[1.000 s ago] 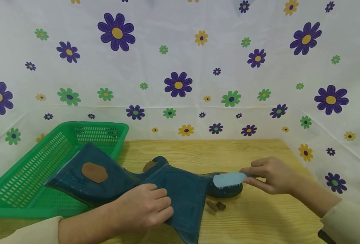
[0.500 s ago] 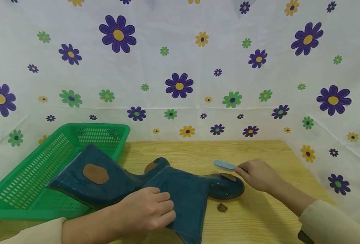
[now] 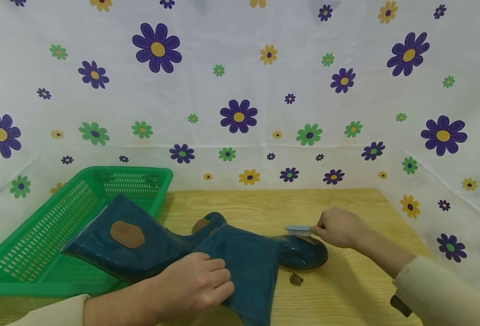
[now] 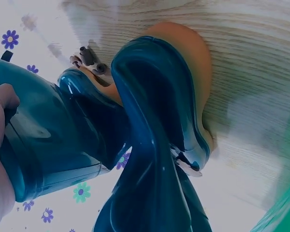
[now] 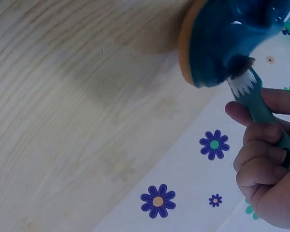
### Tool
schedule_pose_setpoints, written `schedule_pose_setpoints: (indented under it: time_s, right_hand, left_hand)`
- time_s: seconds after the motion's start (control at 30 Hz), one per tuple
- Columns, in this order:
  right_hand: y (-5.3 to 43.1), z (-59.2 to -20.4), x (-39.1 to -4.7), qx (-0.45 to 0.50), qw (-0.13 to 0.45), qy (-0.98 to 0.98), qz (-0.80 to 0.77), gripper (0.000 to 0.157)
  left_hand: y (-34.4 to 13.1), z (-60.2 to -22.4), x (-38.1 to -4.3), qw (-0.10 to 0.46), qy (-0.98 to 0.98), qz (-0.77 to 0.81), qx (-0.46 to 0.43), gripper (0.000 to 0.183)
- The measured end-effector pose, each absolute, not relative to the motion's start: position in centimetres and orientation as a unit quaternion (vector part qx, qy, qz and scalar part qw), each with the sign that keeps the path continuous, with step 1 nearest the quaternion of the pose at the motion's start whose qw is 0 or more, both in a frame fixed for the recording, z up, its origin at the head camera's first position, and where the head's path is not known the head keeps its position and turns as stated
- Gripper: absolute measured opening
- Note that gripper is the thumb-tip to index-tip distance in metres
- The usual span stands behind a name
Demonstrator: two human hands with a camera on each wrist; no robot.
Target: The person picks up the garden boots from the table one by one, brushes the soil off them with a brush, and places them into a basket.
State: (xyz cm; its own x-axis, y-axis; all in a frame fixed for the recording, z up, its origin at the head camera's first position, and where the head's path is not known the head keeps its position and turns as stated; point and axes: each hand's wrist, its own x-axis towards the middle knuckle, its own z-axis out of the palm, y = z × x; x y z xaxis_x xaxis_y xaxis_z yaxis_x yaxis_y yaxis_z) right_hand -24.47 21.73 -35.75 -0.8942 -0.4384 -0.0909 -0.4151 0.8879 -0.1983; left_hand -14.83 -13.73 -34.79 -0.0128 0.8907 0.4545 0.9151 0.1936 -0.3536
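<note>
1. Where the table [image 3: 244,201] reaches its left end, one green basket [image 3: 40,290], slotted walls, set at a slant.
2. One left boot [image 3: 158,251], glossy dark teal, its shaft overlapping the basket in the head view; brown shaft patch [image 3: 127,234]; toe to the far right.
3. One left hand [image 3: 203,280], fingers curled, its grip holding the shaft of the right boot [image 3: 252,262].
4. Said right boot, also glossy dark teal, shaft near the middle, toe to the right.
5. One brown lump [image 3: 296,279], on the table just to the near side of that toe.
6. One light-blue brush [image 3: 298,229], bristles down, touching the toe's brown patch [image 5: 239,65].
7. One right hand [image 3: 339,228], its grip wrapped round the brush handle.
8. One white cloth [image 3: 207,27], purple, green and yellow flowers, upright along the far side.
</note>
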Motion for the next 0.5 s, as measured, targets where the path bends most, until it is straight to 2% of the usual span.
schedule_pose_setpoints:
  time_s: [0.2, 0.5]
  right_hand:
    - [23.1, -34.6, -23.3, -0.228, 0.07, 0.968, -0.075, 0.03]
    - [24.8, -34.0, -21.8, -0.223, 0.07, 0.967, -0.101, 0.029]
  left_hand:
    - [-13.2, -35.0, -14.9, 0.31, -0.72, -0.055, -0.619, 0.047]
    - [-13.1, -34.6, -14.9, 0.315, -0.721, -0.047, -0.616, 0.047]
